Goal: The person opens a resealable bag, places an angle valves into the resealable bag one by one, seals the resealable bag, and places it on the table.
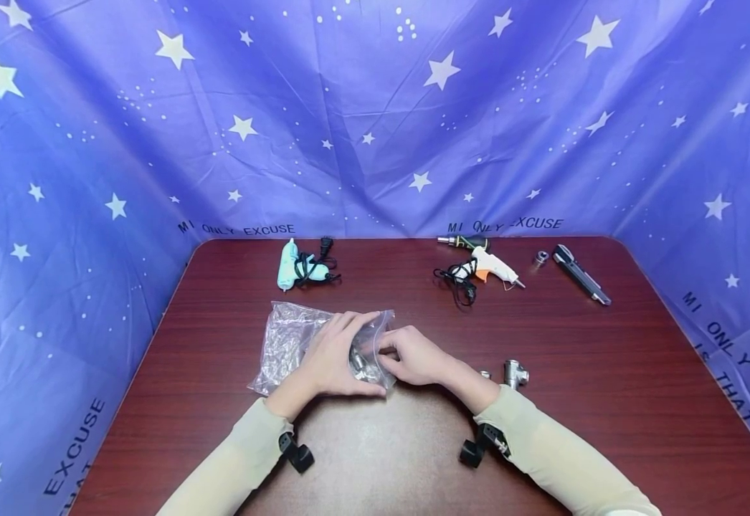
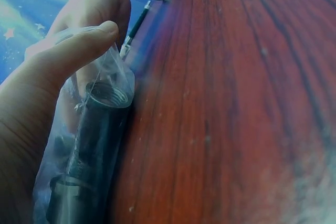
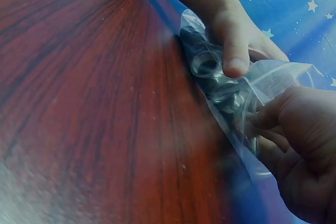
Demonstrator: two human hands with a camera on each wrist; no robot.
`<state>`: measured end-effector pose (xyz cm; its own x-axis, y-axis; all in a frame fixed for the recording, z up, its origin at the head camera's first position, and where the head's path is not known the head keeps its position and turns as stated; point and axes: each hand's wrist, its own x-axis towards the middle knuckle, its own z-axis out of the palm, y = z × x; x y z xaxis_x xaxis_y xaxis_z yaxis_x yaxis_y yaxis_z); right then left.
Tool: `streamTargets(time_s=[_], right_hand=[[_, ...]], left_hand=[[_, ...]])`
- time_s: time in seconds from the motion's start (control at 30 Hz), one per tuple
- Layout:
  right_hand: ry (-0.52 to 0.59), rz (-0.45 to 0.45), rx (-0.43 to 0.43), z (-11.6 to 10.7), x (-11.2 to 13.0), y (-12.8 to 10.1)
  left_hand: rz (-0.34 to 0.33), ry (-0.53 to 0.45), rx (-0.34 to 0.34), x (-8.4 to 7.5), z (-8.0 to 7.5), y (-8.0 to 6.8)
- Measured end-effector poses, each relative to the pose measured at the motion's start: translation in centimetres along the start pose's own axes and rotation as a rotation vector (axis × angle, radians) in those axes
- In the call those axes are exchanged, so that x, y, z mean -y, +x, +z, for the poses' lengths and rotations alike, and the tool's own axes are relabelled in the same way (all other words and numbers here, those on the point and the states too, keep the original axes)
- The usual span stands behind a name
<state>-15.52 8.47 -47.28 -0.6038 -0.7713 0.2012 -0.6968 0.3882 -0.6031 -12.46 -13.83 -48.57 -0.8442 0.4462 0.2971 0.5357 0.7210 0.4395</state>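
A clear zip bag (image 1: 282,342) of metal pipe fittings (image 3: 206,64) lies on the table before me. My left hand (image 1: 335,357) spans it and holds it near the mouth, fingers along the far side and thumb along the near side. In the left wrist view, the plastic stretches beside that thumb over a threaded, tube-like fitting (image 2: 102,124). My right hand (image 1: 415,356) reaches into the bag's mouth from the right, fingers bent among the fittings. I cannot tell whether those fingertips pinch a fitting. A metal tee fitting (image 1: 514,373) lies beyond my right forearm.
Along the back are a light-blue glue gun (image 1: 289,265), a white glue gun (image 1: 492,265) with its black cord, and a screwdriver (image 1: 465,242). Farther right lie a small metal fitting (image 1: 540,258) and a utility knife (image 1: 580,274). A star-patterned cloth (image 1: 375,107) surrounds the table (image 1: 220,430).
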Motion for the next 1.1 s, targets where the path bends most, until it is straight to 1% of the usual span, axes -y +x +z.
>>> streamTargets(time_s=[0.13, 0.37, 0.5, 0.77, 0.9, 1.0, 1.1], right_hand=[[-0.006, -0.001, 0.010, -0.7, -0.3, -0.2], [0.001, 0.043, -0.003, -3.8, -1.0, -1.6], [-0.013, 0.057, -0.025, -5.5, -1.5, -2.9], [-0.133, 0.086, -0.058, -8.1, -2.2, -6.1], [-0.149, 0.103, -0.053, -8.9, -2.4, -7.7], [-0.160, 0.107, -0.047, -9.1, -2.4, -9.0], [-0.169, 0.104, -0.033, -9.2, -2.2, -10.0]], left_hand=[[-0.001, -0.005, 0.001, 0.0, 0.0, 0.0], [-0.020, -0.010, 0.014, 0.1, 0.0, 0.1], [-0.019, -0.006, 0.008, 0.2, 0.0, 0.0], [-0.031, -0.008, 0.020, 0.2, 0.0, 0.0], [-0.037, -0.010, 0.028, 0.1, 0.0, 0.0], [-0.040, -0.003, 0.036, 0.2, 0.0, -0.1], [-0.035, 0.001, 0.031, 0.3, 0.0, -0.1]])
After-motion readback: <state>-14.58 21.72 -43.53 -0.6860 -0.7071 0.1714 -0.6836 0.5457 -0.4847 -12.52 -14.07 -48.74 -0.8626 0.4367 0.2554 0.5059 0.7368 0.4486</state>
